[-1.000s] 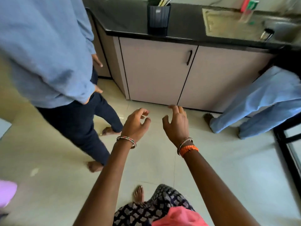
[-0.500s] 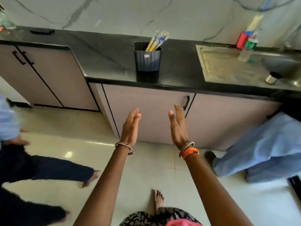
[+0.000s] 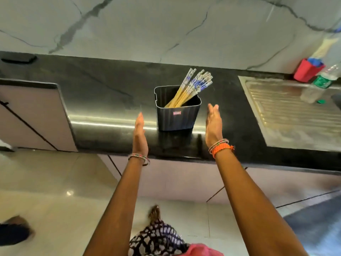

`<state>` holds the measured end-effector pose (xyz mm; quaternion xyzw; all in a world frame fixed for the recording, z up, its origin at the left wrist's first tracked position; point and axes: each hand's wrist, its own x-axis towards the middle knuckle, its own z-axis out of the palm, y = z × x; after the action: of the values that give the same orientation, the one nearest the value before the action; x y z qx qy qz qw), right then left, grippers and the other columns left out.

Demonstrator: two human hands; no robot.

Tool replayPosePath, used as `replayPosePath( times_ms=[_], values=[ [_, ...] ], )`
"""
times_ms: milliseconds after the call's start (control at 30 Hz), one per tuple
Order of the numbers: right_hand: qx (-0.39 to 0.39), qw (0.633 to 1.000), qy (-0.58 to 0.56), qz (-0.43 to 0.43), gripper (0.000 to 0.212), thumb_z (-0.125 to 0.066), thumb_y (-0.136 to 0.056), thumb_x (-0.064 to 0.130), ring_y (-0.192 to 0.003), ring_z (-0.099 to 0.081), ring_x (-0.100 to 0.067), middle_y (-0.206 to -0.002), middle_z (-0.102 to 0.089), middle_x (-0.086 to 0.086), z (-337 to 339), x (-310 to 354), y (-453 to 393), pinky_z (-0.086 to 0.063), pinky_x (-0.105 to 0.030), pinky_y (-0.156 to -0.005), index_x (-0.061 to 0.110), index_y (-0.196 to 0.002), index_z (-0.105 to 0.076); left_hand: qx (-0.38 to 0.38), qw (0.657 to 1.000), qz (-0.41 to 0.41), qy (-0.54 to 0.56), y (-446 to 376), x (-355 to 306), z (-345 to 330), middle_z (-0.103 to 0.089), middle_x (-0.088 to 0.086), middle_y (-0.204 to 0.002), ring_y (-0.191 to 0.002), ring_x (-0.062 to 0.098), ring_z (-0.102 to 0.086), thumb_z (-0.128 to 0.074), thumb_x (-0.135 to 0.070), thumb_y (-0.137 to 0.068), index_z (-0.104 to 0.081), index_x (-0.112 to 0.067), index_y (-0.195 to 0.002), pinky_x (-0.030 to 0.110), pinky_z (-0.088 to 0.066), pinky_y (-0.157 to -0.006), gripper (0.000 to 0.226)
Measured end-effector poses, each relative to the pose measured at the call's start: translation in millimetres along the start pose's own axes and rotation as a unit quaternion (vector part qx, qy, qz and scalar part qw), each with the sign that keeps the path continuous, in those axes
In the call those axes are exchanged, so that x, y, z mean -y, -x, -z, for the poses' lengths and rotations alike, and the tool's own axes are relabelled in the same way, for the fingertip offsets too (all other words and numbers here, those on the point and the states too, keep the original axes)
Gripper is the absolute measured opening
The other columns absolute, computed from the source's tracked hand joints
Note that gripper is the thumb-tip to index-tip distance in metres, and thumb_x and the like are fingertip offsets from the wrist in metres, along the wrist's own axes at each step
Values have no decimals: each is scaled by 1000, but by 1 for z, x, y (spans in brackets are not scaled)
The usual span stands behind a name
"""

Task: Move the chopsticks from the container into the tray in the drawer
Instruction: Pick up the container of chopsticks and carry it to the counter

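1. The left hand is flat and released, fingers straight and together, palm facing right, grasping nothing. It hangs over the front part of the counter, near the container at its 9 o'clock side, not touching it.
2. The right hand is likewise flat and empty, fingers stretched out, palm facing left. It stands at the container's 3 o'clock side, just beside the wall but apart from it.
3. The container, a dark ribbed tub with a small red label on its front wall, stands upright on the black counter between the two hands.
4. The chopsticks are all in the container as one bundle. They lean toward 1 o'clock, yellow lower shafts down inside, blue-and-white patterned tops fanning out above the back right rim.
5. Each wrist bears bangles; the right one also has an orange band.
6. At 3 o'clock from the container lies the ribbed steel drainboard of a sink.
7. At the drainboard's 1 o'clock corner is a red cup, with a clear bottle bearing a green label just in front of it; both are blurred.
8. Below the counter edge, at 6 o'clock, are pale cabinet fronts. No tray shows.
9. A marbled wall rises behind the counter at 12 o'clock.
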<state>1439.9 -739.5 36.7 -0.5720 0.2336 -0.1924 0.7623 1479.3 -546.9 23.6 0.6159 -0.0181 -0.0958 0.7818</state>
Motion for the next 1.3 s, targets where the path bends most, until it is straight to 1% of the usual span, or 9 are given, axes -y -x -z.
replayPosePath(
  times_ms=[167, 300, 500, 733, 833, 967, 1033, 1200, 1300],
  values=[
    [-22, 998, -51, -29, 48, -30, -100, 35, -137, -37, -20, -145, -43, -5, -19, 4, -74, -24, -39, -119, 7, -136, -44, 16, 1000, -1, 2, -86, 0, -14, -23, 0, -155, -140, 6, -21, -20, -25, -100, -23, -13, -145, 34, -12, -120, 46],
    [3, 996, -62, -71, 34, -40, -94, 32, -89, -68, -17, -90, -74, 0, -39, -11, -92, -49, -40, -94, 13, -101, -68, 81, 987, 81, 117, -121, 13, -36, -34, 9, -150, -140, 23, -30, -30, -37, -98, -34, -13, -141, 46, -20, -118, 50],
    [-5, 992, -44, -115, 42, -35, -96, 47, -82, -72, -9, -83, -77, 7, -39, -37, -93, -56, -25, -69, 23, -94, -69, 99, 975, 120, 157, -136, 20, -29, -62, 11, -125, -118, 25, -58, -35, -41, -96, -52, -11, -130, 40, -46, -101, 49],
    [45, 989, -47, -132, 44, -39, -92, 52, -85, -72, -10, -87, -77, 6, -44, -35, -98, -56, -26, -70, 31, -84, -76, 48, 984, 102, 135, -129, 9, -24, -76, -2, -97, -95, 14, -70, -33, -37, -96, -65, -16, -110, 27, -58, -81, 41],
    [97, 980, -47, -164, 44, -41, -89, 57, -93, -71, -15, -95, -77, 2, -68, -33, -96, -54, -33, -79, 28, -98, -73, -9, 989, 58, 139, -116, -5, -1, -77, -7, -84, -83, 7, -72, -30, -32, -97, -70, -21, -94, 19, -57, -66, 42],
    [198, 962, -32, -184, 49, -43, -90, 51, -114, -61, -24, -118, -67, -6, -122, -31, -75, -43, -45, -105, 18, -123, -60, -144, 973, -13, 181, -77, -23, 40, -76, -11, -77, -76, 1, -71, -28, -21, -99, -65, -16, -98, 15, -55, -64, 38],
    [270, 944, -30, -187, 45, -44, -92, 44, -119, -57, -24, -123, -64, -6, -153, -37, -54, -39, -44, -109, 16, -125, -58, -231, 948, -52, 213, -46, -29, 66, -75, -11, -68, -68, 0, -70, -26, -13, -99, -60, -12, -103, 13, -55, -59, 35],
    [467, 850, 20, -245, 26, -42, -94, 28, -92, -63, -14, -92, -70, 3, -214, -63, 35, -49, -38, -96, 17, -97, -65, -442, 875, -75, 183, 70, -26, 135, -70, -19, -55, -54, -6, -66, -34, -15, -97, -63, -13, -97, 20, -55, -56, 29],
    [565, 775, 46, -279, 44, -34, -98, 30, -77, -70, -6, -78, -75, 10, -233, -78, 114, -58, -25, -70, 24, -80, -73, -540, 818, -104, 170, 158, -24, 157, -71, -24, -61, -60, -8, -67, -38, -20, -93, -63, -14, -108, 26, -51, -68, 30]
  ],
)
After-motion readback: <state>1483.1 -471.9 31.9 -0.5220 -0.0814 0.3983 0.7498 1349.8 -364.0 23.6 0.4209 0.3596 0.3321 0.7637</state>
